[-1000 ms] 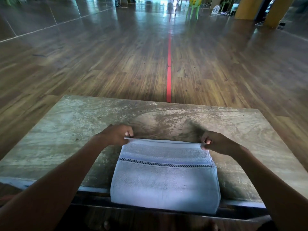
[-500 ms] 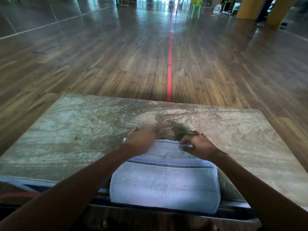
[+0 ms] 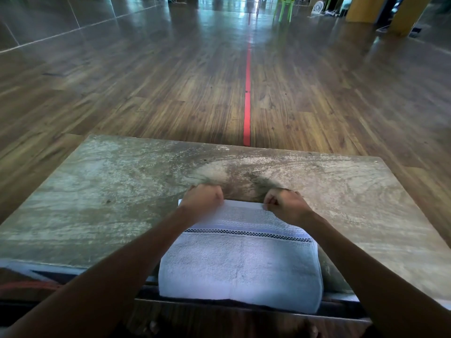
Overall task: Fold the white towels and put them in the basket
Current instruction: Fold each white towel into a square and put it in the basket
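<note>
the white towel (image 3: 240,264) lies folded into a thick rectangle at the near middle of the worn, mottled table (image 3: 97,203), square to it; its far hem runs left to right, parallel to the table's far edge, and its near fold hangs just over the front edge toward the person; from this slanted view i cannot tell which side is the longer; the pile is a fluffy bluish white in the dim light, crossed left to right by a narrow black-and-white checkered band with a smooth pale lavender stripe just beyond it, and the far hem is flat and bright white; the left hand (image 3: 202,198) sits on the far hem near its left corner, fingers curled tight over the edge, a bit of the corner poking out to its left; the right hand (image 3: 284,203) is at the far hem right of centre, fingers curled and pinching the edge; the two fists are near each other but apart; beyond the table a red line (image 3: 247,93) runs away across the wooden floor (image 3: 146,106)
</note>
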Tool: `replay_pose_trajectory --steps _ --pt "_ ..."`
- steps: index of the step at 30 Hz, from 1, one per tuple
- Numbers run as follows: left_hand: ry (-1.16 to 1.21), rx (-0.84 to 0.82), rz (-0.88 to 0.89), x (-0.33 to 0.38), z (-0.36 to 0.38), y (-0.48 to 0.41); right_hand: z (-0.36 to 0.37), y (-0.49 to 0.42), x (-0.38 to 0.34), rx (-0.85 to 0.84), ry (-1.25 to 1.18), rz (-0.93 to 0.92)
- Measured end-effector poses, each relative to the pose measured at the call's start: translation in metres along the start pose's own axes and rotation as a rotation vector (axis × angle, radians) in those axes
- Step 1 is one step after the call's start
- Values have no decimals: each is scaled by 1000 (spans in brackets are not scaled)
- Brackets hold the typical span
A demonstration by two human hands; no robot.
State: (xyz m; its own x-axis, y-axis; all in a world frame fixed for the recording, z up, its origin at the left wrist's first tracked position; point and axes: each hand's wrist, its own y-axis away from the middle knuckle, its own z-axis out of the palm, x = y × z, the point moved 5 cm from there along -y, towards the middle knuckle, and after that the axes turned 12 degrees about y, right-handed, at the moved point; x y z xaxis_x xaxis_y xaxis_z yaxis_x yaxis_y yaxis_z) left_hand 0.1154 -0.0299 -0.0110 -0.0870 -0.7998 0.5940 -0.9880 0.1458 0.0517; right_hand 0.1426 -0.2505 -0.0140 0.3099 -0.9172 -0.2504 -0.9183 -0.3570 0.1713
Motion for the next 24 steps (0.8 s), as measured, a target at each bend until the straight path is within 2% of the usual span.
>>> replay_pose_trajectory --steps 6,16,20,24 --pt "-5 -25 -30 -17 -10 0 -1 2 8 -19 2 -8" --pt "41 -78 -43 -62 -49 20 -15 22 63 -47 -49 79" --pt "34 -95 -37 -66 -51 18 -15 21 72 -125 -125 85" --pt "-26 -217 -18 -69 -51 16 -10 18 72 -196 -41 48"
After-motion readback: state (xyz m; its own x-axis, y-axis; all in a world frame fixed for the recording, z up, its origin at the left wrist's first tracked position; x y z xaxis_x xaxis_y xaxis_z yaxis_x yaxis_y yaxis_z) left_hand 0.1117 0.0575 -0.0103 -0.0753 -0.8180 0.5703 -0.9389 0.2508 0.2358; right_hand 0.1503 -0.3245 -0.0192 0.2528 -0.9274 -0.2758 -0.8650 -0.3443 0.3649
